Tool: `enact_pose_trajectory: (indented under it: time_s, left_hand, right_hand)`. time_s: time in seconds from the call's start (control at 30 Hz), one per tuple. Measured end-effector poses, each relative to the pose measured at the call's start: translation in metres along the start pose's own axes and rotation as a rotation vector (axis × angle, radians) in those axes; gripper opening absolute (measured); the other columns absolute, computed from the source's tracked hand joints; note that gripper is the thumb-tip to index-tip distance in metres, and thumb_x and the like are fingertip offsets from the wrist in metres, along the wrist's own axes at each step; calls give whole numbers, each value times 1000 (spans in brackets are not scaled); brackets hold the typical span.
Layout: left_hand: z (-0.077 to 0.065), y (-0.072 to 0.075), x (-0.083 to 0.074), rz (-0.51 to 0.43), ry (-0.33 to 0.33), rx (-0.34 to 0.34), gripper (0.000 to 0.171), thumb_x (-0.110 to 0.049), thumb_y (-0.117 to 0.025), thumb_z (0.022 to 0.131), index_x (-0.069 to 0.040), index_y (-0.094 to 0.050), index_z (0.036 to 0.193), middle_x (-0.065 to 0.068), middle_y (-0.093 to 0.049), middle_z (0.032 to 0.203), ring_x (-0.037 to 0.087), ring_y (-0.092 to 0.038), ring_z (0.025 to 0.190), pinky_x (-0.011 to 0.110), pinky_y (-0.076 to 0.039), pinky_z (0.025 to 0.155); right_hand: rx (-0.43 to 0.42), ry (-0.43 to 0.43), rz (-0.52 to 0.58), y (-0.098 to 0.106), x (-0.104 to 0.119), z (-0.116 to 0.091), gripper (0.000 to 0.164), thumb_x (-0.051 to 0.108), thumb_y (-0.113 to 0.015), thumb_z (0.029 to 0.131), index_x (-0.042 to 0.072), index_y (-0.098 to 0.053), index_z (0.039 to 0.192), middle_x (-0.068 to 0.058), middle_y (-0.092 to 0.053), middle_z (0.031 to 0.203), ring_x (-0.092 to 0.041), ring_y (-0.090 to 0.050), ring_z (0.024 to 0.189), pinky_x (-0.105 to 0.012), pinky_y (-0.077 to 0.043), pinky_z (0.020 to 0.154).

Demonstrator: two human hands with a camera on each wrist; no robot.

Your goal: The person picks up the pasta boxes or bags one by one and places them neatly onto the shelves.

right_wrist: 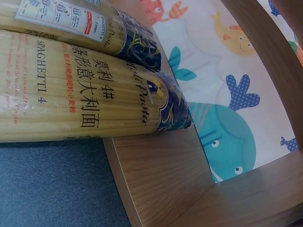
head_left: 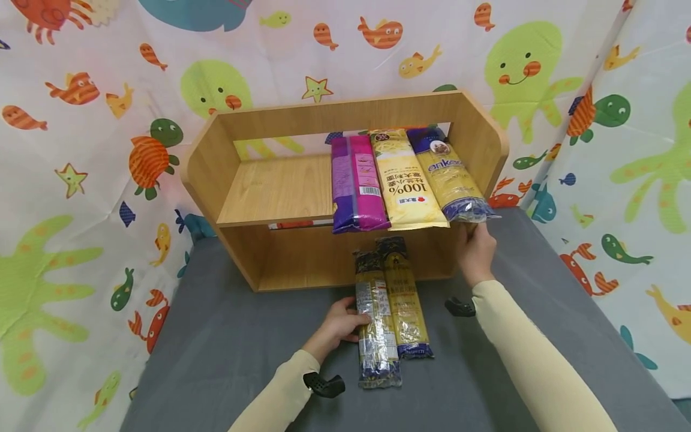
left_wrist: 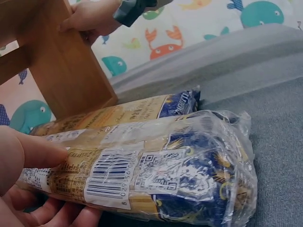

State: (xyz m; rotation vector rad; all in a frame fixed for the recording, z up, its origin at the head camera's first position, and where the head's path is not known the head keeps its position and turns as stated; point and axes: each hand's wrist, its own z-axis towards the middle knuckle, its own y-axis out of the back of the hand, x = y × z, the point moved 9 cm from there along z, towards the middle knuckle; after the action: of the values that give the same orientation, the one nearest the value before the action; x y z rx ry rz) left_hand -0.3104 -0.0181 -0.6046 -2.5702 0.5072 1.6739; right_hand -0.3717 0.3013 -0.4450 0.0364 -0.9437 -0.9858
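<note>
Grey cloth (head_left: 216, 342) under "SPAGHETTI 4" pack (right_wrist: 85, 90) beside barcoded pack (left_wrist: 142, 175)

The left pack (head_left: 379, 351) is long and full of yellow pasta, in shiny clear wrap with blue ends and a barcode. The left grip (head_left: 341, 322) holds its side. The right pack (head_left: 406, 300) is yellow and blue too and lies just beside it. Both have their far ends in the low part of the wood shelf (head_left: 275, 192). The left pack sticks out nearer. The right grip (head_left: 477, 252) holds the shelf's right side.
</note>
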Motion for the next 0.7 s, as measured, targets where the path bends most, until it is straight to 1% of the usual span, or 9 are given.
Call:
enact_pose_trajectory:
  time_s: [0.1, 0.2, 0.5, 0.7]
  left_hand:
    - [1, -3, -1, 6, -2, 3, 81, -8, -75, 88, 7, -32, 155, 28, -61, 132, 19, -67, 85, 29, -57, 53]
    - [2, -5, -1, -13, 2, 8, 81, -6, -76, 86, 6, -34, 154, 26, -63, 128, 18, -65, 80, 28, -57, 53]
    - [-4, -7, -3, -40, -42, -2, 83, -5, -76, 84, 1, -35, 155, 22, -66, 122, 18, -65, 86, 37, -58, 63]
    - [-6, -12, -4, -83, -55, 5, 83, -1, -76, 83, -1, -34, 155, 21, -68, 117, 16, -65, 78, 33, -56, 57]
  right_hand:
    - [-12, 15, 8, 1, 0, 0, 17, 7, -59, 98, -9, -55, 98, -34, -61, 79, -53, -56, 71, -62, -40, 64]
    - [-17, 22, 12, 2, -1, 1, 16, 7, -59, 97, -8, -54, 97, -33, -60, 77, -52, -55, 69, -62, -40, 63]
    - [-23, 33, 8, -1, -2, 0, 16, 7, -60, 98, -8, -55, 102, -33, -62, 80, -51, -57, 71, -61, -40, 63]
    - [-12, 24, 4, 0, 0, 0, 16, 8, -58, 99, -7, -54, 99, -31, -61, 78, -47, -56, 69, -57, -39, 61]
